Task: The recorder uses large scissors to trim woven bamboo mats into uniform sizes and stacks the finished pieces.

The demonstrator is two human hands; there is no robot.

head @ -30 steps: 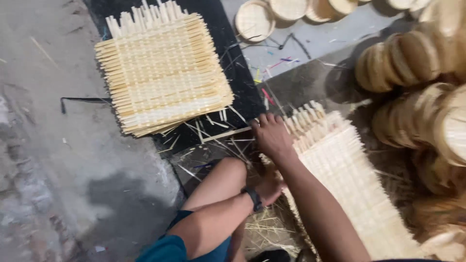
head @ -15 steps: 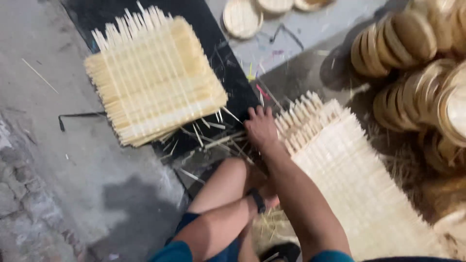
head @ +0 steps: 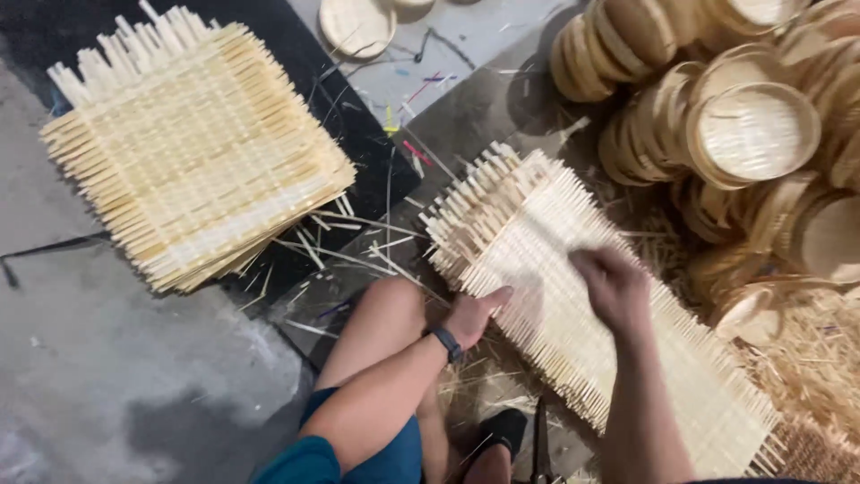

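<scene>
Left hand (head: 473,314), fingers together, presses flat on the near edge of the long pale woven bamboo-slat mat (head: 591,314) on the floor. Right hand (head: 612,287), blurred, loosely curled on top; grip unclear. Square stack of matching mats (head: 188,143) left, round bamboo baskets (head: 757,130) right.

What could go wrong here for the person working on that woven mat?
The mat bristles with cut strip ends along its edges, and the left hand presses right at one edge, so splinters seem possible. Scissors lie by the foot, easy to step on. Loose strips litter the floor and might slide underfoot.
</scene>
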